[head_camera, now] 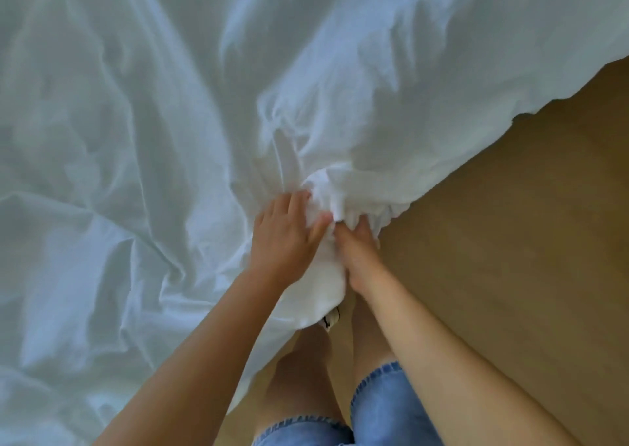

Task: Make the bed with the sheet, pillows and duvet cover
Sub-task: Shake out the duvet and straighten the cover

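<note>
Two hands (285,238) (359,253) on bunched duvet cover (343,187)

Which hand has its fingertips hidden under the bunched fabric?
The right hand, nearer the floor: fingertips vanish under the bunched fabric. The left hand shows its fingers on top.

One wide head cam, steep down-fwd, close above white bedding (163,146)

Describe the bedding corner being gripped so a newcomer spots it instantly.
The crumpled white bedding fills the left and top of the view; follow its edge along the tan floor. Midway sits the bunched white corner, gripped by the left hand and right hand. Unlike the loose cloth around it, it is gathered into tight folds.
</note>
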Tool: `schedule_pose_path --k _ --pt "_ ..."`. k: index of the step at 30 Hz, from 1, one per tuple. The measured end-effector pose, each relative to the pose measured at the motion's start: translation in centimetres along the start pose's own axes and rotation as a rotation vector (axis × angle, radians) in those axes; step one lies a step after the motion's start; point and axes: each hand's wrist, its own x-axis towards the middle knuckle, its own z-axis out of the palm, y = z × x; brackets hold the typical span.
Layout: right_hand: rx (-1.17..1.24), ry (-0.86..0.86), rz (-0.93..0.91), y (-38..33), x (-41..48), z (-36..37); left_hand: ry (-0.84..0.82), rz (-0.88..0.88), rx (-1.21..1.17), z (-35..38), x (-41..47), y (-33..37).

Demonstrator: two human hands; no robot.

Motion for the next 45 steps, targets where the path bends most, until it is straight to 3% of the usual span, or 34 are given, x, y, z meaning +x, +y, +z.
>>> schedule_pose_path --k 5,9,12,15,19,24,31,33,37,40,43,45 --pt "-0.149 0.148 -0.208 4.0 -1.7 2.9 0.059 -0.105 0.079 0.1 -6.0 -7.5" --pt "-0.236 0.396 -0.193 7.5 -2.5 -0.6 -0.063 -0.292 0.109 1.1 -12.7 -14.1" --pt "-0.469 0.265 -0.170 12.7 -4.5 2.1 0.056 -0.254 -0.009 2.8 -18.5 -17.6" --pt "-0.603 0.137 -0.264 19.0 -7.0 7.6 0.225 -0.297 -0.171 4.5 -23.0 -20.0" --pt "-0.729 0.182 -0.558 25.1 -9.4 13.6 0.274 -0.451 -0.314 7.5 -30.5 -26.4" --pt "-1.180 0.334 -0.545 33.0 -13.0 16.2 0.212 -0.662 -0.541 11.8 -42.2 -34.7" --pt "-1.777 -0.339 -0.775 45.5 -17.2 23.7 0.282 -0.947 -0.946 14.1 -49.8 -44.6" --pt "-1.929 -0.432 -0.829 48.3 -17.3 27.0 0.301 -0.988 -1.032 14.1 -50.4 -46.9" --pt "-2.130 -0.459 -1.026 53.5 -16.5 32.3 0.315 -0.996 -1.149 13.6 -50.4 -51.7" --pt "-2.103 -0.371 -0.941 56.7 -16.1 35.7 0.316 -0.950 -1.190 12.1 -49.7 -55.3" --pt "-2.008 -0.206 -0.709 57.7 -15.5 39.7 0.313 -0.884 -1.182 9.9 -48.8 -58.8" --pt "-1.849 -0.263 -0.596 58.3 -16.0 42.5 0.348 -0.810 -1.193 8.3 -47.9 -61.0"
